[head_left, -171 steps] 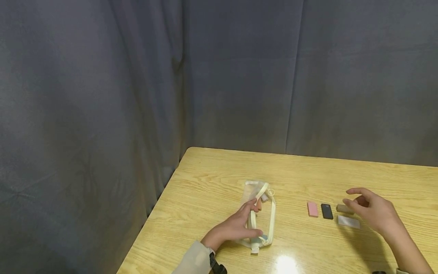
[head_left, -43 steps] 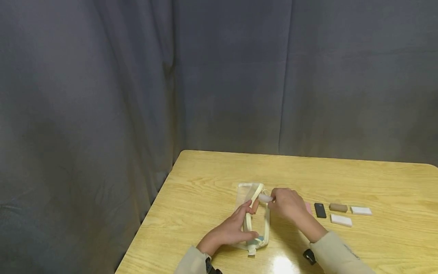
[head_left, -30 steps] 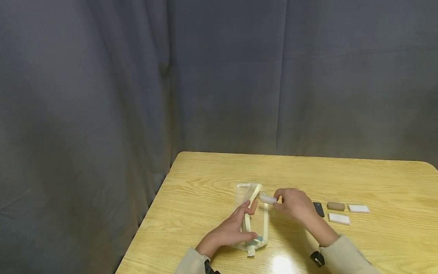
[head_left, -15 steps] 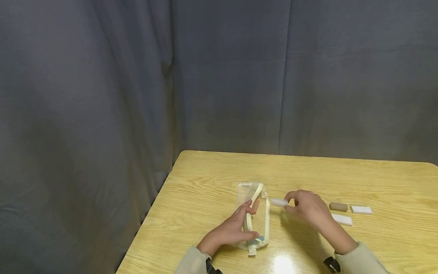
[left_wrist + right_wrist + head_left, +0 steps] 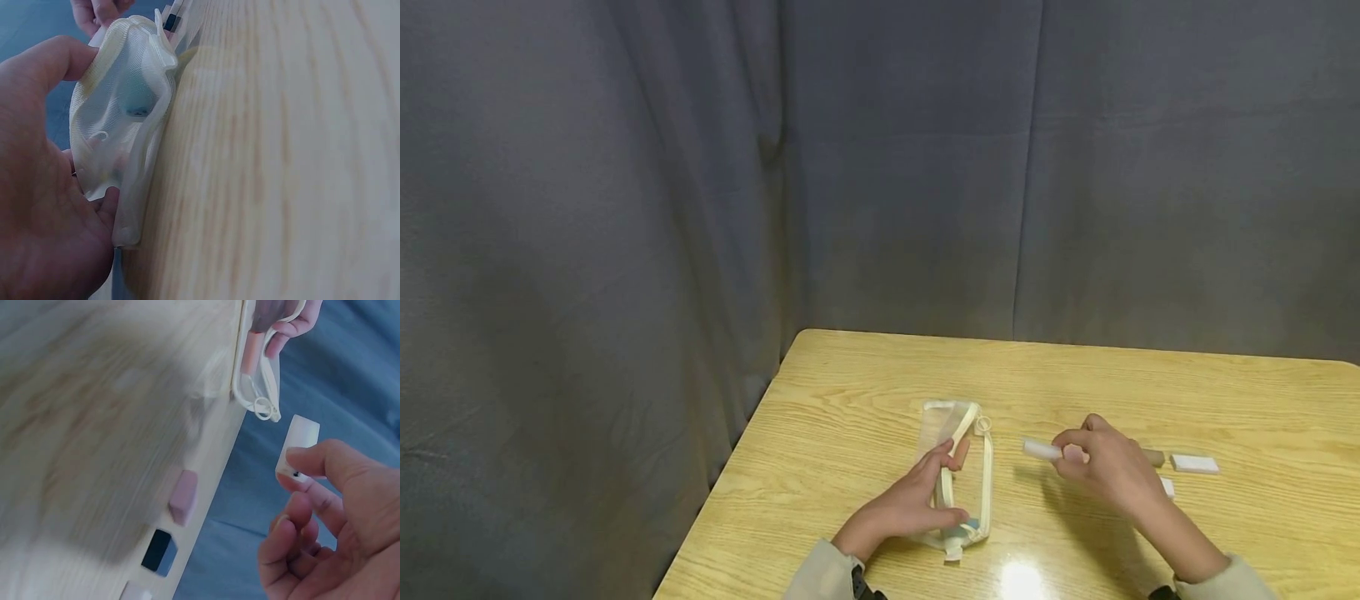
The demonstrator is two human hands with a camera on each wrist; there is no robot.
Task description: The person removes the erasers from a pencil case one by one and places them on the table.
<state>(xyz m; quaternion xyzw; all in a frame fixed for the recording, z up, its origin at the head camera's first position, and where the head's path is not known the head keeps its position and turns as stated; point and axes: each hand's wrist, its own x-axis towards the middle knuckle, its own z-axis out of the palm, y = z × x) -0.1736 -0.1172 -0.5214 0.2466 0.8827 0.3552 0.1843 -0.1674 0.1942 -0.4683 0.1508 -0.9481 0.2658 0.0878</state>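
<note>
My left hand point(image 5: 917, 500) holds the cream mesh zip pouch point(image 5: 987, 483), thumb and fingers bent at the edges of its unzipped mouth. Inside lie an orange piece point(image 5: 962, 450) and a blue piece point(image 5: 973, 523). To the pouch's right, my right hand point(image 5: 1108, 467) pinches a white rectangular block point(image 5: 1041, 449) by one end, above the table; a small dark mark shows on it in the right wrist view. Under that hand are a pink block point(image 5: 183, 497) and a black block point(image 5: 159, 552); the hand hides the black one in the head view.
Right of the right hand lie a brown block point(image 5: 1153, 457), partly covered, and a white block point(image 5: 1195, 464). Another white block point(image 5: 1167, 487) peeks out beside the wrist. The wooden table point(image 5: 865, 367) ends at a dark grey curtain point(image 5: 910, 167) at the back and left.
Earlier the right hand hovered over the blocks, then was at the pouch's mouth with the white block. Since then it has carried the block rightward, away from the pouch. The left hand stays put.
</note>
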